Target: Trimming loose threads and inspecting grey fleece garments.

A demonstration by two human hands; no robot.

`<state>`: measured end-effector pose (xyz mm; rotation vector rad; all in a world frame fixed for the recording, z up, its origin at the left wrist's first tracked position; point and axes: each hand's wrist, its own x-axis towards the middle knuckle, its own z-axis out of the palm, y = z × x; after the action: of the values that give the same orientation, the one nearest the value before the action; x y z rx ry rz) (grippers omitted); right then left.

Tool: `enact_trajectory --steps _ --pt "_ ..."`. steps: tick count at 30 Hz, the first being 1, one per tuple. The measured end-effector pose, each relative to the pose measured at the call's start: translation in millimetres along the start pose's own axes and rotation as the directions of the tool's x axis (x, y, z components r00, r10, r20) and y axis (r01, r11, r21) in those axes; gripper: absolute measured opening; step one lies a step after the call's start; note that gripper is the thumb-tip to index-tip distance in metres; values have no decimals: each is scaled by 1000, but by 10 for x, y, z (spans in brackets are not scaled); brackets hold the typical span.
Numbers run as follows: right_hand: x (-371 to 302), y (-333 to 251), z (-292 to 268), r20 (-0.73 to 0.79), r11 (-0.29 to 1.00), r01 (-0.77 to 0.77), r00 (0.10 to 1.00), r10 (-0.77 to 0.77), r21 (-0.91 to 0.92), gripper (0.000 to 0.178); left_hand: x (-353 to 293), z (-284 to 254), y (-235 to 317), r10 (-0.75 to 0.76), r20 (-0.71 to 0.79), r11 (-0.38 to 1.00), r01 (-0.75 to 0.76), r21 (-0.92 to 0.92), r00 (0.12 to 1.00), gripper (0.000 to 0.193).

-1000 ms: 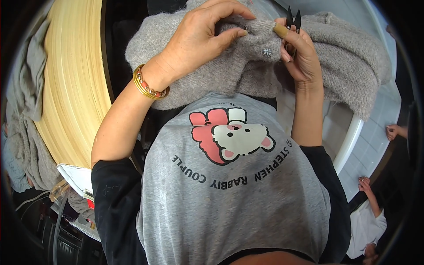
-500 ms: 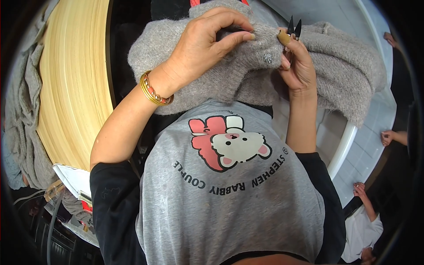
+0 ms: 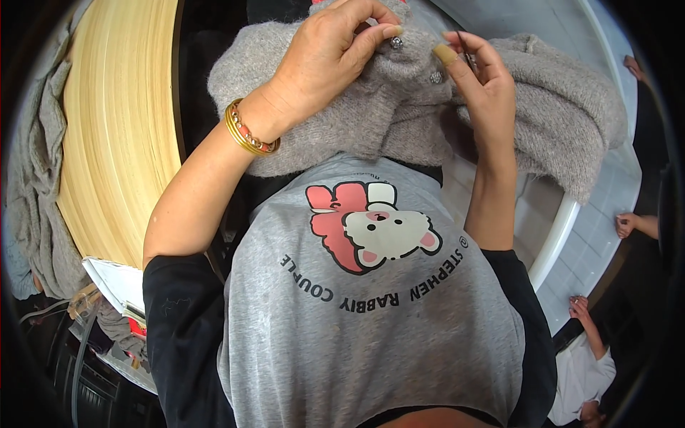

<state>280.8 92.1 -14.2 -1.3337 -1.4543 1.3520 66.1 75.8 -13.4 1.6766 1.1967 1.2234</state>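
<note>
A grey-beige fuzzy knit garment (image 3: pixel 328 128) lies bunched across my lap, part of it draped to the right. My left hand (image 3: pixel 317 60), with gold bangles at the wrist, pinches the knit near the top of the view, thumb and fingertips beside a sparkling round button (image 3: pixel 397 43). A second such button (image 3: pixel 435 77) sits on the knit near my right thumb. My right hand (image 3: pixel 489 89) is closed around dark pointed thread snips (image 3: pixel 464 48), seen nearly edge-on and mostly hidden by the fingers. A yellowish cover wraps the right thumb tip.
To the left is a curved light-wood tabletop (image 3: pixel 118 135), with more grey knitwear (image 3: pixel 43 178) along its far side. A white-rimmed bin (image 3: pixel 556 235) stands at the right. Beyond a pale tiled-looking surface, other people's hands (image 3: pixel 626 224) show. A white box (image 3: pixel 114 285) is at lower left.
My left hand has shifted slightly up and left, and a button now shows at its fingertips. My right hand has turned, so the two upright snip blades now appear as one thin dark edge.
</note>
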Motion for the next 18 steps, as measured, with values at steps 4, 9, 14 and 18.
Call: enact_trajectory --steps 4,9,14,18 --pt "-49 -134 39 30 846 325 938 -345 -422 27 8 -25 28 -137 44 990 138 -24 990 8" --pt "-53 -159 25 210 844 399 915 -344 -359 28 -12 -23 12 -251 76 956 260 -136 965 9" --pt "-35 -188 47 232 870 343 933 -274 -355 23 -11 -27 17 -210 48 967 215 -140 977 10" --pt "-15 -203 55 252 896 305 940 -230 -321 23 -31 -29 2 -223 71 963 231 -140 972 10"
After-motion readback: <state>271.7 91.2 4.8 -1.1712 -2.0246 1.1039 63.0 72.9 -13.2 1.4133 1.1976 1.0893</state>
